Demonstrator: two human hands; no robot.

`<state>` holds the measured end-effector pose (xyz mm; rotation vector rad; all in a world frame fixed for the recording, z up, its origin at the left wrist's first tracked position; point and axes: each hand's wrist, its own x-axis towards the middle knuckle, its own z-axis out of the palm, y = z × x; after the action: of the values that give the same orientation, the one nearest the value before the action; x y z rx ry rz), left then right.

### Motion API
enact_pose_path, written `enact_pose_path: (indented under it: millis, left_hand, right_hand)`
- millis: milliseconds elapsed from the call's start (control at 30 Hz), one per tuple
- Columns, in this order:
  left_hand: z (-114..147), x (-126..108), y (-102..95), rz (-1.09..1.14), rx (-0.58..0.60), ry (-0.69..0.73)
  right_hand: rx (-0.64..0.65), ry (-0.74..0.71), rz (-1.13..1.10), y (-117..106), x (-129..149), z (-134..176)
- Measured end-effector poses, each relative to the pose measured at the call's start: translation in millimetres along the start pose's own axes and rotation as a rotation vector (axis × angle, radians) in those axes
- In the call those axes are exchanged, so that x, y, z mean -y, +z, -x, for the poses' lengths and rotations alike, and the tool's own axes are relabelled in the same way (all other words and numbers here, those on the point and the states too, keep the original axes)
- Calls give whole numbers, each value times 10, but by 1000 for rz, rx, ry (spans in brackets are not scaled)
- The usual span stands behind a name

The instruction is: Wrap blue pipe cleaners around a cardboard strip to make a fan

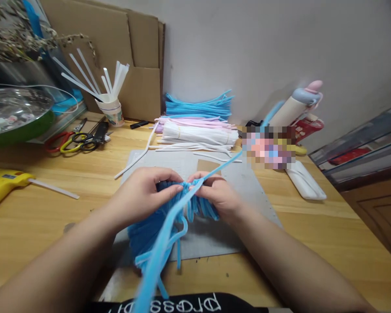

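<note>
A bunch of blue pipe cleaners (143, 237), folded and joined along the top edge, is held above the grey mat (211, 243). My left hand (146, 187) pinches its upper edge between thumb and fingers. Close beside it, my right hand (217, 191) grips the other end of the same edge, with short blue loops hanging below. One long blue pipe cleaner (163, 226) crosses diagonally in front, from near the camera up past my right hand toward the back right. Some fingertips are hidden behind the bunch.
Piles of blue (198, 106) and white pipe cleaners (198, 134) lie behind the mat. At left are a yellow glue gun (9, 184), scissors (58, 143) and a paper cup (111, 111) of glue sticks. A bottle (289, 108) and a white case (305, 180) are on the right.
</note>
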<state>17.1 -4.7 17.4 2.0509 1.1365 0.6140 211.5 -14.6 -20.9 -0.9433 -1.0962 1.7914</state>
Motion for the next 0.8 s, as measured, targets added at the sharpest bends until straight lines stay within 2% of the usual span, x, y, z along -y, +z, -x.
enact_pose_path:
  millis: [133,367,533,700,800]
  left_hand:
    - [2,33,29,-32,-53,7]
    - [15,26,85,-38,-116,8]
    - [18,33,69,-20,-162,-1]
    - [15,7,69,-25,-130,-9]
    - [21,-15,73,-40,-108,0]
  right_hand:
    - [-13,35,-77,-11,-59,-53]
    - [-85,-90,118,45,-80,-22]
    - [-66,-154,55,38,-90,-21]
    - [-108,-180,99,12,-110,-34]
    - [-86,-178,131,26,-90,-25]
